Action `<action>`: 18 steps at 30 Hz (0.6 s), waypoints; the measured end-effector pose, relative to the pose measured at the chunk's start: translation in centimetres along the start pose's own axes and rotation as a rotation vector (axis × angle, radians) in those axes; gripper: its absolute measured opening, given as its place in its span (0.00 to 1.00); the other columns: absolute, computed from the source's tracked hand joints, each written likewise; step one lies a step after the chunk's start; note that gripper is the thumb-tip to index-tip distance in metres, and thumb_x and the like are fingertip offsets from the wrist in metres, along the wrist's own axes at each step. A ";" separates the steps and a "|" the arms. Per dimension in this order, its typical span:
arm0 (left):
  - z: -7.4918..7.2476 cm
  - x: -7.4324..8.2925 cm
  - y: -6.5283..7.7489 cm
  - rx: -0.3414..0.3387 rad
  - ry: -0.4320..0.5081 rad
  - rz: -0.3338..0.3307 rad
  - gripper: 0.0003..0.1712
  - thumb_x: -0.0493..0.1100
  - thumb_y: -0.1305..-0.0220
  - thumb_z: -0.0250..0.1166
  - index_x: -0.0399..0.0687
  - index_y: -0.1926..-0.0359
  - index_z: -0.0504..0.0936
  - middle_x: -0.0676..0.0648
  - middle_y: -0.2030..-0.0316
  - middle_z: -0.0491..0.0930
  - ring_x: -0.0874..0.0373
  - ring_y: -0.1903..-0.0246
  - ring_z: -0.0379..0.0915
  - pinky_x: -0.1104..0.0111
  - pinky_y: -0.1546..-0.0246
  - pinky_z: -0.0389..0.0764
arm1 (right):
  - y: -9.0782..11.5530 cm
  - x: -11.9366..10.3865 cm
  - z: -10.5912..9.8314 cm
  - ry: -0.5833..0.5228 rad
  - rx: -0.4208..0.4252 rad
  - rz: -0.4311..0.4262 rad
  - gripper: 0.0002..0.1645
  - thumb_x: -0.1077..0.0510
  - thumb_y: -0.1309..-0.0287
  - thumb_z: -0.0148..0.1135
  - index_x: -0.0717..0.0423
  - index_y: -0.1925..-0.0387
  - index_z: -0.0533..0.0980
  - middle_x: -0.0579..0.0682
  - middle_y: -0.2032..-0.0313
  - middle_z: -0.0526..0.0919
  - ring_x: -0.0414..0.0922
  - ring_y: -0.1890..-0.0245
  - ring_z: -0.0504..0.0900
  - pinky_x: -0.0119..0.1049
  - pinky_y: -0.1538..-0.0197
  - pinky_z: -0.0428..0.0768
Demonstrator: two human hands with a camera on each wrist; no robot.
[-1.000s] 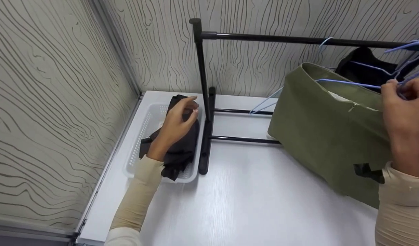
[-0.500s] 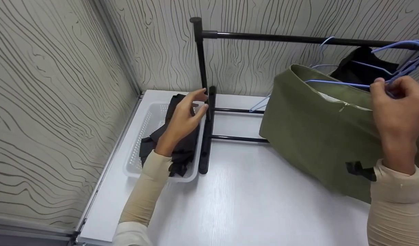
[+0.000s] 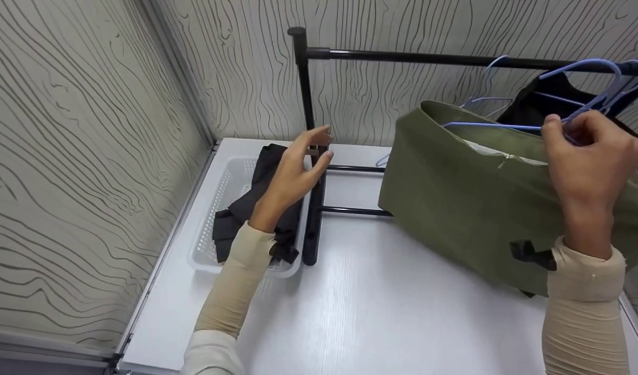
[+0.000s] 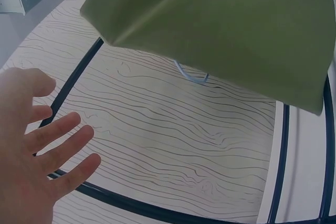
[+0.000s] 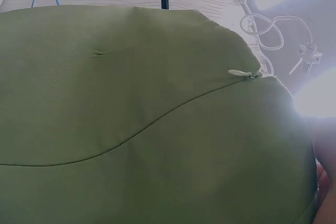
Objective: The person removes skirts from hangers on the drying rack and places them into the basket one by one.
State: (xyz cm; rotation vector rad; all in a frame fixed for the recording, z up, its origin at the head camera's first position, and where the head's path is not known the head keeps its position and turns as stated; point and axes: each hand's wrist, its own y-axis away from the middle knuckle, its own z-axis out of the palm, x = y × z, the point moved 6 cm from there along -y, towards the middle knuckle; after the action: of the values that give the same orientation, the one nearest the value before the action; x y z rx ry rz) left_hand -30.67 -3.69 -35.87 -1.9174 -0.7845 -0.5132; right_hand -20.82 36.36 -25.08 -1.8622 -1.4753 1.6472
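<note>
My right hand grips a blue hanger just below its hook, at the right of the head view. From this hanger hangs an olive-green skirt, its waist open at the top with a small zip pull. The skirt fills most of the right wrist view, where a seam runs down from the zip pull and only a sliver of hand shows. My left hand is in front of the rack's upright, fingers spread and holding nothing. In the left wrist view it is apart from the skirt.
A black clothes rack stands at the back of the white table. Another hanger's light-blue hook and a black garment are on its right part. Dark folded cloth lies in a white basket at left.
My right hand has carried the hanger and skirt leftward, and the hook shows more fully. My left hand has moved right and a little up, from over the basket toward the rack's upright.
</note>
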 end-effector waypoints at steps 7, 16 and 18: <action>0.6 1.0 -1.0 -0.009 0.003 0.028 0.28 0.46 0.29 0.59 0.47 0.31 0.67 0.47 0.44 0.77 0.60 0.42 0.73 0.65 0.44 0.77 | 0.5 -2.2 0.4 -0.049 -0.033 0.028 0.21 0.54 0.45 0.65 0.65 0.83 0.72 0.26 0.85 0.66 0.23 0.81 0.62 0.21 0.67 0.59; 1.2 1.8 -1.9 0.011 0.028 0.055 0.26 0.45 0.30 0.60 0.47 0.33 0.69 0.47 0.45 0.78 0.61 0.44 0.74 0.60 0.47 0.78 | 1.3 -3.9 1.2 -0.126 -0.057 0.031 0.20 0.57 0.46 0.66 0.69 0.81 0.72 0.27 0.85 0.65 0.25 0.80 0.62 0.22 0.68 0.60; 1.3 2.0 -2.1 0.013 0.037 0.057 0.26 0.45 0.30 0.60 0.47 0.33 0.69 0.46 0.46 0.78 0.61 0.44 0.74 0.62 0.47 0.78 | 1.3 -4.0 1.5 -0.142 -0.063 0.031 0.20 0.58 0.46 0.66 0.70 0.81 0.72 0.28 0.85 0.65 0.26 0.80 0.62 0.22 0.68 0.60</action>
State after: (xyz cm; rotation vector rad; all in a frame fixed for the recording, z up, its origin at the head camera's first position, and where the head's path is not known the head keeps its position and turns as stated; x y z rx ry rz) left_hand -30.71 -1.22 -33.85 -1.9078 -0.7061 -0.5062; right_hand -20.83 32.00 -24.14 -1.8431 -1.5791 1.8011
